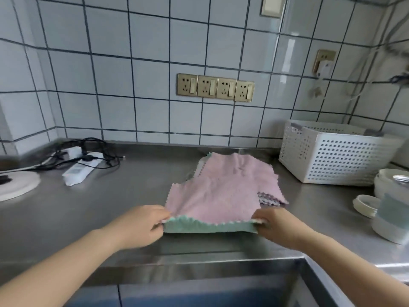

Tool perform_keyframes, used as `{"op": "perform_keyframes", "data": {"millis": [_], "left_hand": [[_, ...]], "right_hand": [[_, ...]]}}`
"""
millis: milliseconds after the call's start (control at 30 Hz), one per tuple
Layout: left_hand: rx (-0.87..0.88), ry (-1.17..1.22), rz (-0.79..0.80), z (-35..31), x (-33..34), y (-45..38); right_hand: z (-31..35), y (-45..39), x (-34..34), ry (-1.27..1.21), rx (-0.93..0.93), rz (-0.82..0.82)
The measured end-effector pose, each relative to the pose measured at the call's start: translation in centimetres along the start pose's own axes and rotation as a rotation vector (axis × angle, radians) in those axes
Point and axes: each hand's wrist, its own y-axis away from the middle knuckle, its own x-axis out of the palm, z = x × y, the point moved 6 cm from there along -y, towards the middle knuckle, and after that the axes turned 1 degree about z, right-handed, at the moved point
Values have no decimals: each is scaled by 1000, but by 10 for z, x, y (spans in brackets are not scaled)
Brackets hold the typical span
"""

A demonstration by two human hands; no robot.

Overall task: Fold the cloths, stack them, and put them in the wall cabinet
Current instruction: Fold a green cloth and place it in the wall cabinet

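Risk: our left hand and right hand pinch the pink cloth corners near the desk front edge; uneven lifting skews the fold.

Pink cloth with green underside; white perforated basket.

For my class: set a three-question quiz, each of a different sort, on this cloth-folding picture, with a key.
1. True or false: both hands pinch the near edge of the pink and green cloth.
2. The white perforated basket stands: A) left of the cloths B) right of the cloths C) on the cloths.
3. Fill in: four sockets sit in a row on the tiled ____.

Key: 1 true, by left hand and right hand; 2 B; 3 wall.
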Motion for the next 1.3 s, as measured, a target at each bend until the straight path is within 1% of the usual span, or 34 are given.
{"op": "perform_keyframes", "data": {"millis": [67,133,200,333,367,433,500,600,700,800,900,1033,1200,1300], "left_hand": [[-50,99,-3,-2,6,10],[-120,202,-48,-4,1,22],[-164,270,-54,-5,0,30],[-278,365,-11,2,3,31],[-302,387,-17,4,1,27],[-363,459,-37,11,0,17],[-416,530,-53,16,0,14],[-458,557,-81,21,4,4],[-453,537,-135,25,8,-6],[-455,541,-144,28,12,-12],[-413,598,-185,23,9,-15],[-367,460,-199,26,15,-22],[-434,392,-185,33,19,-26],[-441,360,-164,33,20,-30]], "right_hand": [[2,5,7,-42,45,47],[7,12,7,-78,61,60],[7,17,4,-124,95,87],[0,20,6,-216,194,246],[-5,19,8,-261,239,260],[-19,13,10,-349,331,218],[-29,6,9,-370,384,120],[-40,-9,4,-367,396,-22],[-43,-23,2,-325,388,-122],[-44,-38,7,-300,378,-140],[-44,-49,13,-232,386,-146],[-47,-57,16,-231,396,-189],[-50,-61,17,-226,391,-222],[-51,-64,17,-227,393,-230]]}}
